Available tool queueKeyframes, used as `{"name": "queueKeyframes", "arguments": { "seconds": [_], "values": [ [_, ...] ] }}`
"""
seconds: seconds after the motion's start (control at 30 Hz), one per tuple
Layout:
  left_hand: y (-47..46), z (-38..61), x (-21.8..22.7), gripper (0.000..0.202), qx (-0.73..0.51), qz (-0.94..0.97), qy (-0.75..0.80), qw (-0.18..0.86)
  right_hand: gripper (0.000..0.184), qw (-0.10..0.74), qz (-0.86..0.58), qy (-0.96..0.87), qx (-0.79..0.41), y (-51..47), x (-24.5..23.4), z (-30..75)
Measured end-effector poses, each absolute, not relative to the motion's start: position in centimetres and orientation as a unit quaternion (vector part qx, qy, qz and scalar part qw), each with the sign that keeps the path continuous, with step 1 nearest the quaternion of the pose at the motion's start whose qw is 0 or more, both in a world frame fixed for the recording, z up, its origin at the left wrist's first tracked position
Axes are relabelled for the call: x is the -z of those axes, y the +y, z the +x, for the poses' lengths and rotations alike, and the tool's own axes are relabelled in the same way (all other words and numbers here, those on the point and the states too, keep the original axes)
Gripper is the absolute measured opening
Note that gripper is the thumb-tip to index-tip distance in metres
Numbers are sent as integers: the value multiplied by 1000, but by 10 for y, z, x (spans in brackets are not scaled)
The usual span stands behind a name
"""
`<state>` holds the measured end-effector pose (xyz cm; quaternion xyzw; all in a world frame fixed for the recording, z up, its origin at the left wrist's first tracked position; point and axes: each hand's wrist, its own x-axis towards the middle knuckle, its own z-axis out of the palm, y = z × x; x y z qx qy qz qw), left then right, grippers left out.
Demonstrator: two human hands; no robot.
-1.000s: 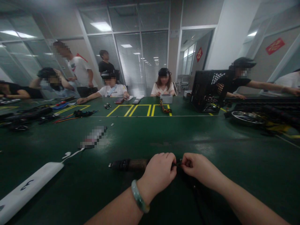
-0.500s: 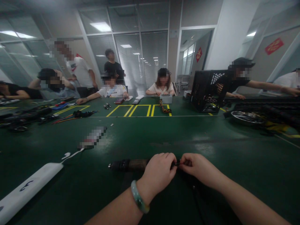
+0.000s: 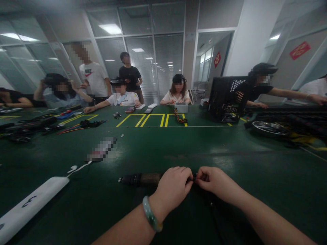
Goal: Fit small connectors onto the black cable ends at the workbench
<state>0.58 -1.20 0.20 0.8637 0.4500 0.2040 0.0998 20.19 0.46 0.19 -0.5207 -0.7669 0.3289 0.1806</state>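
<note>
Bare hands at a dark cylindrical tool (image 3: 149, 179), head view; the tool lies lengthwise on the near part of a green tabletop (image 3: 158, 146), its narrow tip toward the left and its other end hidden by the left hand (image 3: 175, 185); the fingers of this hand are curled over and clamped on the tool, the thumb brought close beneath the fingertips; a pale green bangle (image 3: 152, 214) encircles the wrist.

The right hand (image 3: 212, 183) stands just beside it, thumb and forefinger pinched together on a small dark piece (image 3: 195, 177) between the two hands; whether this piece joins the tool cannot be told; below the right hand a dark cord (image 3: 212, 212), poorly lit, runs toward the near edge.

At left lies a white elongated block (image 3: 35, 207) with a dark curved mark, a thin white cable (image 3: 80, 167) at its far end; beyond, a grey box (image 3: 181, 108) with coloured wires (image 3: 180, 117) stands before a seated person (image 3: 176, 97); a black perforated case (image 3: 222, 98) stands upright to the right.
</note>
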Motion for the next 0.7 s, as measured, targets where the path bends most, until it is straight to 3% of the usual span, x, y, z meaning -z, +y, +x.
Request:
{"name": "queueKeyframes", "arguments": {
  "seconds": [0.7],
  "values": [
    [-13, 7, -3, 5, -204, 865, 447, 99, 18, 170, -526, -747, -370, 7, 1, 204]
  ]
}}
